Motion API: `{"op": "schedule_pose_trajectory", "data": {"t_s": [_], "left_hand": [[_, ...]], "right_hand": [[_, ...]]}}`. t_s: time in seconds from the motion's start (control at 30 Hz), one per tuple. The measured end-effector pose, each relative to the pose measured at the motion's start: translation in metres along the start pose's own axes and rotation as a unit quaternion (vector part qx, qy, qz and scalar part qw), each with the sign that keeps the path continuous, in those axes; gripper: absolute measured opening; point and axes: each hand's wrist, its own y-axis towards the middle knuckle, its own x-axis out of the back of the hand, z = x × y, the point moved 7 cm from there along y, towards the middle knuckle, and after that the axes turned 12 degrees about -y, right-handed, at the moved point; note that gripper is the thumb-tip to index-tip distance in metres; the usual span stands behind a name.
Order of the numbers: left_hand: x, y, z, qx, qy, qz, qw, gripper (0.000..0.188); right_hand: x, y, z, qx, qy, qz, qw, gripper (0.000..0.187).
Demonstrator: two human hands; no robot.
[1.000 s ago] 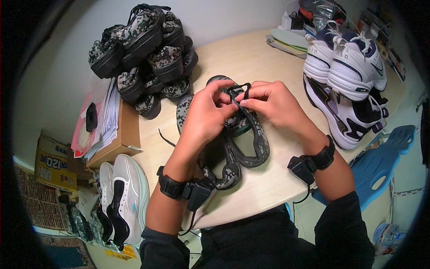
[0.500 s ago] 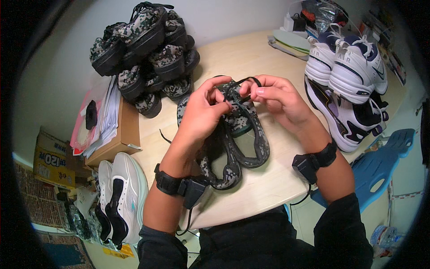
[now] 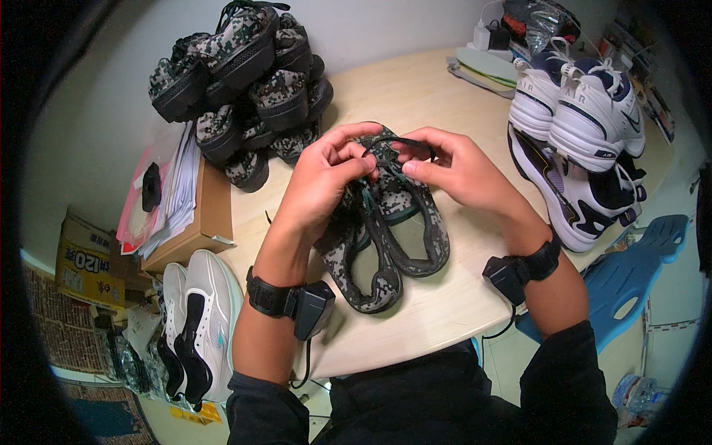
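A pair of dark camouflage shoes lies side by side on the table in front of me, toes pointing away, the left shoe (image 3: 384, 288) and the right shoe (image 3: 439, 236). My left hand (image 3: 320, 178) is closed in a pinch at the lacing over the toe end, partly covering the left shoe. Across from it, my right hand (image 3: 463, 169) pinches at the black shoelace (image 3: 406, 141), which loops between both hands above the right shoe. The exact grip of the fingertips is partly hidden. Each wrist wears a strapped black device.
Similar camouflage shoes (image 3: 278, 100) are piled at the back left, beside a cardboard box (image 3: 211, 204) with papers. White sneakers (image 3: 586, 141) are stacked at the right edge. Pale running shoes (image 3: 215, 319) stand at the left. A blue plastic chair (image 3: 638, 274) is at the lower right.
My left hand and forearm have shifted slightly left, uncovering more of the left shoe. The right hand's fingers have curled inward, and the lace loop between the hands looks flatter.
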Motion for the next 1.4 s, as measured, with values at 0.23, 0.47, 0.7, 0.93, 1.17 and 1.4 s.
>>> {"op": "schedule_pose_trajectory", "data": {"t_s": [0.23,0.47,0.7,0.93,1.17,1.4], "left_hand": [[-0.008,-0.003,0.001,0.018,0.006,0.006,1.000,0.034],[-0.008,-0.003,0.000,0.010,0.015,0.025,1.000,0.032],[-0.006,-0.003,0.000,-0.003,0.000,0.029,1.000,0.027],[-0.008,-0.004,-0.001,-0.025,0.035,0.025,0.999,0.022],[-0.016,-0.017,-0.026,-0.162,0.318,0.014,0.934,0.016],[-0.034,-0.023,-0.026,-0.176,0.403,0.007,0.898,0.026]], "right_hand": [[-0.010,-0.001,0.004,0.000,-0.040,0.026,0.999,0.027],[-0.010,-0.002,0.006,0.047,-0.070,0.003,0.996,0.016],[-0.007,-0.001,0.001,0.012,-0.059,0.000,0.998,0.018],[-0.008,-0.001,0.006,0.072,-0.028,0.014,0.997,0.015],[-0.012,-0.002,0.009,0.096,-0.020,0.045,0.994,0.019],[-0.009,-0.003,0.012,0.132,-0.080,0.022,0.988,0.019]]}}
